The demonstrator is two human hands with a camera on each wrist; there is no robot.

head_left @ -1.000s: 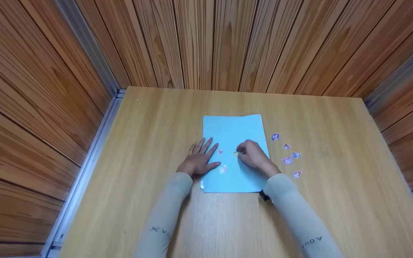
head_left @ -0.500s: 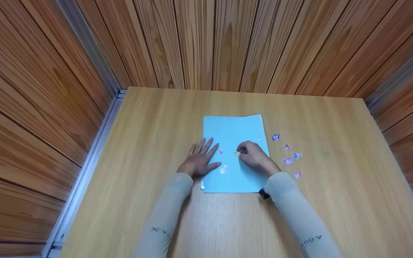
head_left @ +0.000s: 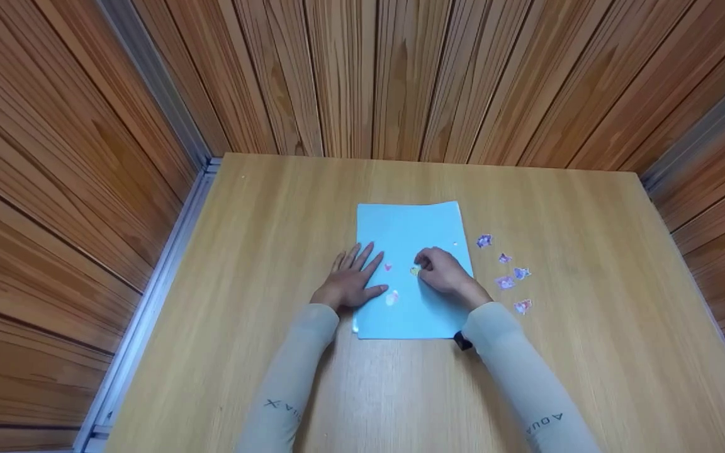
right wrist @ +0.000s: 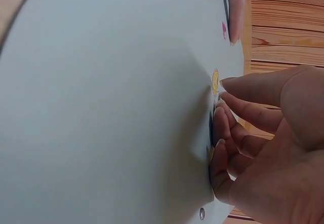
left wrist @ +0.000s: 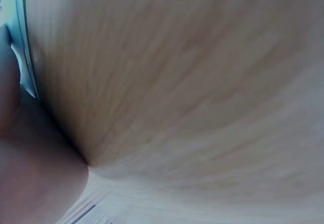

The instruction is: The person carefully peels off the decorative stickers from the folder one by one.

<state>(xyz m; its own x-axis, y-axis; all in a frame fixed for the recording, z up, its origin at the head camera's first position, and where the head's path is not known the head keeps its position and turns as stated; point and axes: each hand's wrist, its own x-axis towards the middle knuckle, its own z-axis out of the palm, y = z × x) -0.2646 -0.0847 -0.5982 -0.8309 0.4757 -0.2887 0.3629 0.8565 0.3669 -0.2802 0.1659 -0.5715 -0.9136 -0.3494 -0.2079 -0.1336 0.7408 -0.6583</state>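
Note:
Blue paper sheets lie stacked on the wooden table. My left hand rests with spread fingers on their left side, holding nothing. My right hand is over the middle of the sheet, fingers curled. Its thumb and forefinger pinch at the edge of a small yellow sticker, which appears to lie against the paper. A small pink sticker and a larger pale pink-white one lie near my left thumb. A tiny pale sticker sits near the right edge. The left wrist view shows only part of the hand.
Several purple and pink cutout stickers are scattered on the table to the right of the paper. Wood-panelled walls stand behind and to the sides. A metal rail runs along the left edge.
Both hands stay almost where they were. The yellow sticker beside my right fingertips shifts or tilts very slightly at most.

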